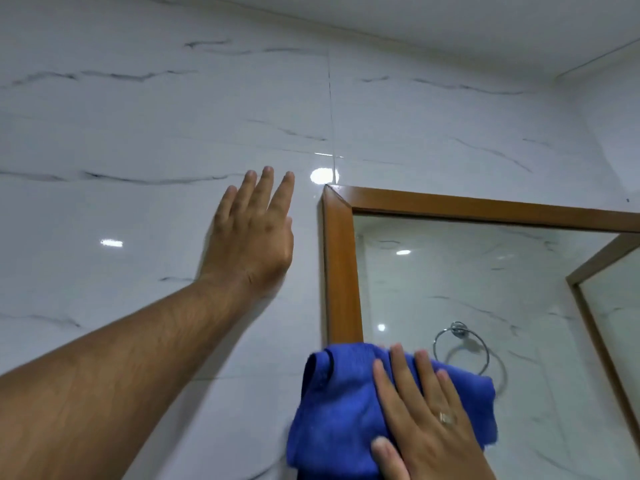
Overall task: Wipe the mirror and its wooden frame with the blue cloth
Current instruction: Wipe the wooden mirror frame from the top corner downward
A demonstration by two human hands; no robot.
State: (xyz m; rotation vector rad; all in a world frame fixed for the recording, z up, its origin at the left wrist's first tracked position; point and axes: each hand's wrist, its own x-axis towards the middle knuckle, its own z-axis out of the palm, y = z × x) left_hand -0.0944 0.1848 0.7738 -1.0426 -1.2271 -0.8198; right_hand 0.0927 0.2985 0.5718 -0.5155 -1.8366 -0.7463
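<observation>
A mirror (485,278) in a brown wooden frame (341,271) hangs on the tiled wall at the right; its upper left corner is in view. The blue cloth (343,410) lies bunched against the frame's left side and the lower left of the glass. My right hand (422,420), a ring on one finger, presses flat on the cloth with fingers spread. My left hand (252,230) is raised with its palm toward the wall, left of the frame, fingers straight and holding nothing. Whether it touches the tiles is unclear.
White marble-look wall tiles (138,150) fill the left and top, meeting the ceiling (450,15). The mirror reflects a chrome towel ring (460,348), tiled walls and a wooden edge (595,306) at the right.
</observation>
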